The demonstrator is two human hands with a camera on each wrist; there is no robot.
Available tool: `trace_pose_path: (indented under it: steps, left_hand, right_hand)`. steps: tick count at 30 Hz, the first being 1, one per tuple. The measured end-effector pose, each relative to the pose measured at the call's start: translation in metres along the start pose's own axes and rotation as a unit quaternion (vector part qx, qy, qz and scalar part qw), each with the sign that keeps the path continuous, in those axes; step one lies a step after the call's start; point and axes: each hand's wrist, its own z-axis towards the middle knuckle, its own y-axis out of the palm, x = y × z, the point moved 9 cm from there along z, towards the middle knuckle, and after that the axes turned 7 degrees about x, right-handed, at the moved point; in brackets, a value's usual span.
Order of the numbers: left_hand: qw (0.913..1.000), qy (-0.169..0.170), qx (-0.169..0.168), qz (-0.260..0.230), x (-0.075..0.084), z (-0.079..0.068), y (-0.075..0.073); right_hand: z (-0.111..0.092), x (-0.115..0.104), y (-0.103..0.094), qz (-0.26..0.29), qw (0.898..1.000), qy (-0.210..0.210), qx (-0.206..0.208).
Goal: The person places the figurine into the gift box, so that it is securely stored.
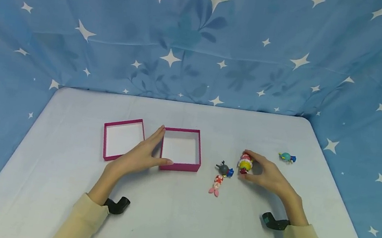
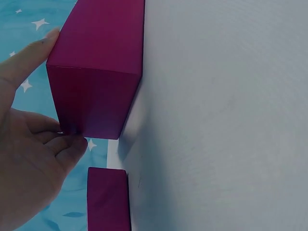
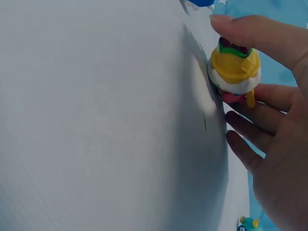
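In the head view my left hand [image 1: 139,154] is at the left side of an open magenta box [image 1: 180,167] with a white inside. Its thumb lies on the front rim, and the fingers reach the back left corner. The left wrist view has the thumb and curled fingers holding the box's magenta walls [image 2: 96,38]. My right hand [image 1: 267,175] pinches a small toy figurine [image 1: 245,164] between thumb and fingers, low over the white table. From the right wrist, this figurine [image 3: 235,67] looks yellow, white and pink with a green and dark red top.
Left of the box lies its shallow magenta lid [image 1: 123,139], inside up. Between box and right hand are a dark grey and blue figurine [image 1: 225,169] and a red and pink one [image 1: 217,184]. A teal figurine [image 1: 286,157] lies farther right. A blue starry curtain [image 1: 200,54] surrounds the table.
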Motion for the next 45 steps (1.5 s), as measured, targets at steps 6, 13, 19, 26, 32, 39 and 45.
trace_pose_path:
  steps: [6,13,19,26,32,39,45]
  left_hand:
    - [0.9998,0.001,-0.003,-0.019,0.002,0.003,0.003]
    - [0.9999,-0.002,-0.001,-0.013,0.001,0.003,0.004]
    - [0.9998,-0.009,-0.004,-0.014,-0.001,0.001,0.004]
    - [0.9997,-0.01,-0.003,-0.022,-0.002,0.002,0.004]
    - [0.9996,-0.007,-0.001,-0.026,0.0,0.001,0.004]
    - [0.9997,-0.017,0.001,-0.015,-0.004,-0.001,0.002]
    - [0.9997,-0.015,0.005,-0.02,-0.005,-0.002,0.002]
  right_hand:
    - [-0.001,0.0,-0.004,0.001,1.0,0.02,0.017]
    - [-0.003,0.0,-0.003,0.038,0.998,0.037,0.03]
    - [-0.002,-0.006,0.002,0.073,0.996,0.025,0.042]
    - [-0.001,-0.008,0.0,0.079,0.995,0.013,0.052]
    - [0.0,-0.012,-0.001,0.083,0.995,-0.006,0.059]
    - [0.006,-0.022,0.005,0.075,0.996,-0.012,0.048]
    - [0.013,-0.037,0.002,0.075,0.996,-0.03,0.047]
